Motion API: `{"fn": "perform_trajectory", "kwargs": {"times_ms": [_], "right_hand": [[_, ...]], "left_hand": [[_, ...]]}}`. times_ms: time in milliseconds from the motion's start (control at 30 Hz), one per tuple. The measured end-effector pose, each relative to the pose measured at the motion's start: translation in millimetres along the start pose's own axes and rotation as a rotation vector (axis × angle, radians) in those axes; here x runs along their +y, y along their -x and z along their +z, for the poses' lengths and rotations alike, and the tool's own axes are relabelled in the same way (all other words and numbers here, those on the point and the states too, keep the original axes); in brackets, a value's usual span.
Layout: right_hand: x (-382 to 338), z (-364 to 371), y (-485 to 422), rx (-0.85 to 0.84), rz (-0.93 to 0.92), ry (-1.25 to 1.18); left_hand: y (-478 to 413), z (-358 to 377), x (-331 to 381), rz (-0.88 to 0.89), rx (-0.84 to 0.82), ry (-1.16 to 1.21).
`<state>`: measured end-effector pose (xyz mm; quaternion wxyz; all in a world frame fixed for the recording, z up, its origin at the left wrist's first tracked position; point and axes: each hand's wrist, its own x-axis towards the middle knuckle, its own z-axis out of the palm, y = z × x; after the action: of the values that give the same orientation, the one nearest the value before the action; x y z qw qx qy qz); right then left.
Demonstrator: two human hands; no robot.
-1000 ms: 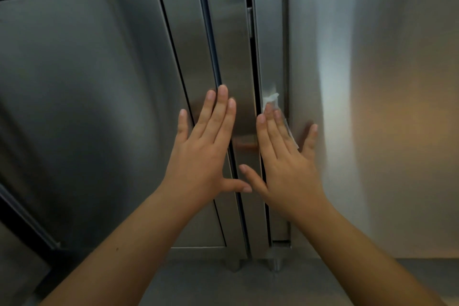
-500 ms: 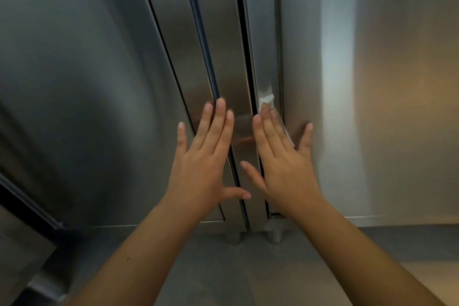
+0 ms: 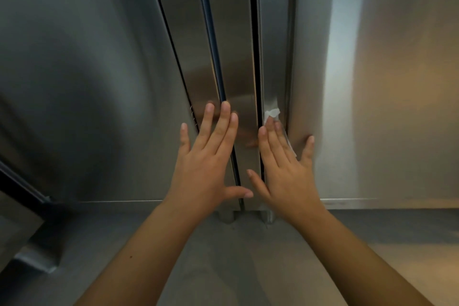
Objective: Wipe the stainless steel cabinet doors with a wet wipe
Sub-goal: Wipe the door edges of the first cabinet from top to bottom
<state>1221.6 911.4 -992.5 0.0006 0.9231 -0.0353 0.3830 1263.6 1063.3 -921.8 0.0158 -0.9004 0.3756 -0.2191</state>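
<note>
Brushed stainless steel cabinet doors fill the view: a wide left door [image 3: 94, 77], narrow vertical strips [image 3: 236, 57] in the middle split by dark gaps, and a wide right panel [image 3: 372, 82]. My left hand [image 3: 208, 159] lies flat with straight fingers on the middle strips, low down. My right hand [image 3: 285, 169] presses a white wet wipe [image 3: 272, 114] flat against the narrow strip just right of the dark gap. The wipe's crumpled top sticks out above my fingertips; most of it is hidden under my fingers.
The grey floor [image 3: 236, 256] runs below the doors. Short metal cabinet feet [image 3: 226, 216] stand under the middle strips. A dark open door edge [image 3: 22, 184] slants in at the lower left, with a metal foot [image 3: 37, 261] below it.
The view has tilted down, so more floor shows and the left door's top edge is gone. Both hands stay flat on the doors, slightly lower, with the wipe under my right fingers.
</note>
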Motion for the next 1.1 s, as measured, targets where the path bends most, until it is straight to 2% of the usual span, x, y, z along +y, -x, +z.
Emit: {"fn": "perform_trajectory", "kwargs": {"times_ms": [367,933,1100], "right_hand": [[-4.3,23.9,33.4,-0.164,0.046,-0.046],[0.6,62.2,84.2,-0.234,0.053,-0.044],[-1.0,62.8,99.6,-0.34,0.04,-0.017]], "left_hand": [[8.7,23.3,10.3,-0.011,-0.073,0.023],[6.9,29.1,9.7,-0.02,-0.141,0.083],[6.7,27.5,10.5,-0.025,-0.16,0.068]]}}
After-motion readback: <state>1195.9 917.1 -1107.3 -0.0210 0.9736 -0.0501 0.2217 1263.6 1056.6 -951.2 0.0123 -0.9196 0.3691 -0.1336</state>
